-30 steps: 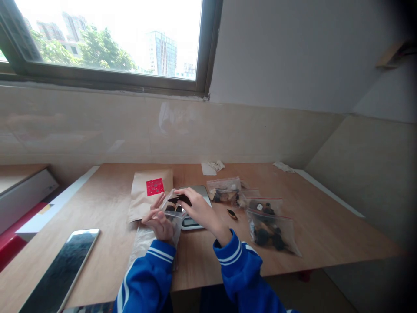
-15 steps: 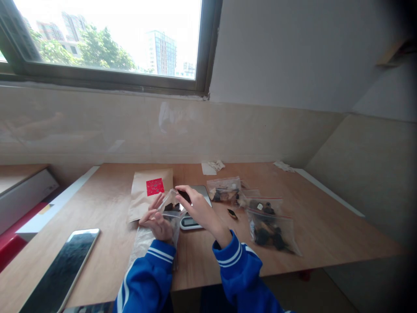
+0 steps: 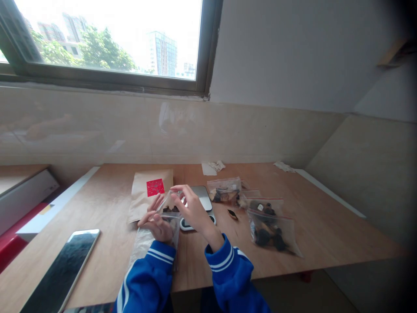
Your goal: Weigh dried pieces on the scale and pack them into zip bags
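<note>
A small clear plastic bag (image 3: 169,201) with dark dried pieces (image 3: 171,209) inside is steadied by my left hand (image 3: 158,225), whose fingers lie along its left side. My right hand (image 3: 192,208) reaches over the mouth of this bag, thumb and fingers curved and apart, with no piece showing between them. Behind and below the right hand is a kitchen scale (image 3: 203,198), partly covered by it. Under my left wrist lies another clear zip bag (image 3: 141,245). One dark dried piece (image 3: 232,214) rests on the table to the right of the scale.
A brown paper bag (image 3: 138,195) with a red label lies behind my left hand. Several zip bags (image 3: 273,232) of dark pieces sit on the right. A phone (image 3: 61,271) lies at the left, and crumpled tissue (image 3: 216,165) at the back of the table (image 3: 107,195).
My right hand has moved left over the bag's mouth. The dark piece between its fingers no longer shows there. More of the scale is uncovered; my left hand stays nearly in place.
</note>
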A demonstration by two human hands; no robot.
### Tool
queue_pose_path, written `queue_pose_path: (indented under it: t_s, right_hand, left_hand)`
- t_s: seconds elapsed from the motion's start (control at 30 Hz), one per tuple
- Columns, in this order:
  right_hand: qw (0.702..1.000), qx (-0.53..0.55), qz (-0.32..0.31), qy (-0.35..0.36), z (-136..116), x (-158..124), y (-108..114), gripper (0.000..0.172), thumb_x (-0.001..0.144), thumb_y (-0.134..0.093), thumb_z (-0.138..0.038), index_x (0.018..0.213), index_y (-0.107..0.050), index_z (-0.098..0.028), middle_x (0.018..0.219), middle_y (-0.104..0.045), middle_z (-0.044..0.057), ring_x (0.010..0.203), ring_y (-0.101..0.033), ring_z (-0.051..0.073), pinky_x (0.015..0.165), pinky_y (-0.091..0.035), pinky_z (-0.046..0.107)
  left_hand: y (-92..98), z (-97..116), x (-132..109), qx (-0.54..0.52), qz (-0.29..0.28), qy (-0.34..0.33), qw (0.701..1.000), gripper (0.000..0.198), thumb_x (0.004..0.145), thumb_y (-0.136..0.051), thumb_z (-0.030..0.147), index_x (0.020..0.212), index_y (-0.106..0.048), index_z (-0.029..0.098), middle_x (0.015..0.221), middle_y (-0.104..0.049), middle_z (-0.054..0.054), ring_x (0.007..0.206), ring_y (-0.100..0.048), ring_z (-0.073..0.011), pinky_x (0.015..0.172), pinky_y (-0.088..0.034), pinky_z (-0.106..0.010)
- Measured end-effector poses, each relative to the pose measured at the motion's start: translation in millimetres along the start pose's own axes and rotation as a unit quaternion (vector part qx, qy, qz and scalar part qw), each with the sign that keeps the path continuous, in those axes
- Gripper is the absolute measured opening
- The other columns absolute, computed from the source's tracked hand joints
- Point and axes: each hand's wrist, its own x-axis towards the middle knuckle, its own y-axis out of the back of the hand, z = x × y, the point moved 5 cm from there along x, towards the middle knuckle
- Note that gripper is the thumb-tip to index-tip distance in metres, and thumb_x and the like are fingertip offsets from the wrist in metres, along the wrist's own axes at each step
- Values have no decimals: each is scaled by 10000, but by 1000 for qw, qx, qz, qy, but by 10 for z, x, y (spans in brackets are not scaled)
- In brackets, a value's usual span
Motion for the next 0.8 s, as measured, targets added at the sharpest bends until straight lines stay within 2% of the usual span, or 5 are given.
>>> queue_pose_path:
  t_s: [0.2, 0.37, 0.63, 0.73, 0.8]
  right_hand:
    - [989, -26, 123, -72, 118, -409, 159, 303, 914, -450, -398, 1144, -524, -215, 1136, -555, 81, 1006, -538, 200, 884, -451, 351]
    - [985, 47, 87, -138, 208, -746, -103, 640, 784, -634, -453, 1312, -381, -195, 1301, -485, 120, 1142, -511, 233, 944, -449, 366]
    - [962, 162, 169, -144, 34, -751, 65, 261, 904, -464, -372, 945, -648, -191, 983, -673, 61, 961, -618, 200, 892, -471, 323]
    - [949, 188, 192, -162, 102, -833, 243, 293, 895, -484, -409, 946, -661, -182, 905, -685, 57, 857, -636, 190, 807, -500, 301]
    - [942, 189, 216, -176, 191, -898, 336, 334, 892, -480, -442, 971, -664, -175, 872, -686, 58, 805, -638, 188, 759, -510, 297]
  left_hand:
    - [11, 23, 36, -21, 29, 0, 999, 192, 926, -383, 374, 939, -242, 245, 1133, -576, -140, 997, -630, -241, 829, -496, -540]
    - [-34, 228, 16, -10, 43, 21, 999, 187, 928, -362, 405, 946, -257, 252, 1194, -542, -131, 1084, -590, -239, 913, -447, -551]
    - [37, 733, -169, 106, 32, 194, 975, 219, 896, -461, 377, 1057, -402, 241, 1436, -320, -85, 1296, -390, -200, 1055, -349, -426]
    - [196, 684, -131, 158, 27, 218, 963, 431, 830, -557, 427, 1198, -413, 255, 1436, -337, -84, 1297, -378, -213, 1073, -323, -402]
    - [234, 549, -109, 164, -49, 264, 949, 438, 841, -519, 470, 1212, -478, 242, 1360, -456, -79, 1263, -424, -225, 1058, -340, -393]
